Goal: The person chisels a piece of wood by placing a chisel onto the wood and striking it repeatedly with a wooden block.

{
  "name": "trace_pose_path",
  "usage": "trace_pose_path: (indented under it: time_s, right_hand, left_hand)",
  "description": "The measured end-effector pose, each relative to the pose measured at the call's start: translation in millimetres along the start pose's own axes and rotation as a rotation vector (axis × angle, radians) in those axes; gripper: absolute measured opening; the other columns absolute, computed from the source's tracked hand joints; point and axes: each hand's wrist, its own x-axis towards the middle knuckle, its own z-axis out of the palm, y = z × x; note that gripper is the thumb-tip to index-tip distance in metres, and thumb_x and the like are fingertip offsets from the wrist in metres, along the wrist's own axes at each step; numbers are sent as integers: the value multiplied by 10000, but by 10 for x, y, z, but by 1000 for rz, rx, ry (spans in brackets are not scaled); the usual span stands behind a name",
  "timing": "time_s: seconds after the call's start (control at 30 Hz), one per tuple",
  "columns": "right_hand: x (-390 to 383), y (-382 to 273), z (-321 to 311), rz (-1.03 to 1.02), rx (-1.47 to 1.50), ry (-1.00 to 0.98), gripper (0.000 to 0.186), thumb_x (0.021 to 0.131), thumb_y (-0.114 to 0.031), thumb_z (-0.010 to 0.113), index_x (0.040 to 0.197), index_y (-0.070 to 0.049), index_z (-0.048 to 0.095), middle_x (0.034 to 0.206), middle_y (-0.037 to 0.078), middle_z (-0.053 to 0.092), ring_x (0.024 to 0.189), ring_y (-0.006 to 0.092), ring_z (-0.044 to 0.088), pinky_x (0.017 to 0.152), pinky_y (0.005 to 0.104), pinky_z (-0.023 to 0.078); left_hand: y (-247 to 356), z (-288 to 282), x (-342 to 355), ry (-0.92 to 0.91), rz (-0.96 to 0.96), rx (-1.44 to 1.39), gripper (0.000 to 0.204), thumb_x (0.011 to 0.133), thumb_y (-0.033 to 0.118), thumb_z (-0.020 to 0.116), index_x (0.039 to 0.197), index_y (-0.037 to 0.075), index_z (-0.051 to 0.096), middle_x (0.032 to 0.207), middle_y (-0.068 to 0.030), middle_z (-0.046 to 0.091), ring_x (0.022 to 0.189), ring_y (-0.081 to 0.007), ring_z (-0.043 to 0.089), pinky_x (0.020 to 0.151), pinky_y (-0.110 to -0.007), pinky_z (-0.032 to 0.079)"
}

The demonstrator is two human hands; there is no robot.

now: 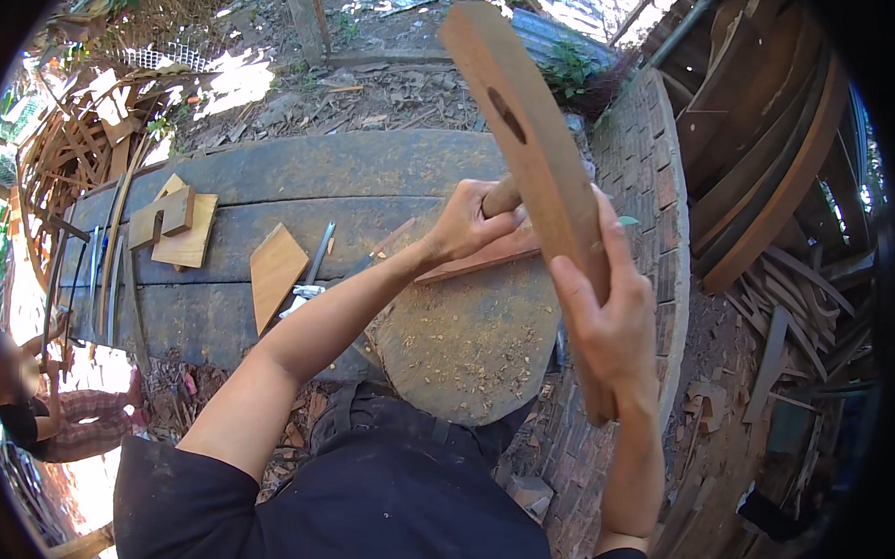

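Observation:
A long wooden bar (526,134) with a dark slot rises diagonally over the worktop, its upper end toward the back. My right hand (609,305) is closed round its lower part. My left hand (474,221) grips a short round wooden piece (505,195) that reaches the bar's left side; whether the two are joined I cannot tell. Beneath them a reddish board (468,264) lies by a rounded block top (460,349) strewn with shavings.
A plank bench (343,167) holds cut wood pieces (178,226), a pointed board (275,273) and metal bars (320,250). Another person (54,404) is at the far left. A brick ledge (659,159), curved timbers (786,193) and piled offcuts (103,120) surround the bench.

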Motion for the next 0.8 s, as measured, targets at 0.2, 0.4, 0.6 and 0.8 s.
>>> trace_pose_path:
  time_s: [0.2,0.4,0.6,0.8]
  right_hand:
    - [167,-5,-204,-230,193,158,658,893,-301,615,1489,-176,364,1047,216,694,925,346,698,822,419,551]
    - [109,-29,-55,64,-191,-235,638,898,-308,613,1476,-176,378,1059,276,669,1007,408,664,912,421,503]
    - [-252,661,447,75,329,27,661,927,-234,582,1503,-69,303,1440,210,458,1302,285,480,1055,368,382]
    - [-541,749,749,122,174,124,669,934,-211,566,1509,-51,262,1386,218,508,1259,307,521,1030,378,404]
  left_hand:
    - [6,-13,73,-45,-29,94,206,745,156,621,695,-32,555,623,-23,494,618,-89,448,553,-303,391]
    - [-277,226,295,46,215,46,232,802,184,642,893,-29,658,745,-38,614,718,-98,515,652,-303,441]
    - [-334,188,429,-107,28,134,314,824,257,679,927,-40,668,746,-80,644,719,-118,570,650,-326,466]
    - [-394,90,508,-120,-137,113,303,800,263,679,774,-33,618,603,-66,567,548,-110,522,503,-320,411]
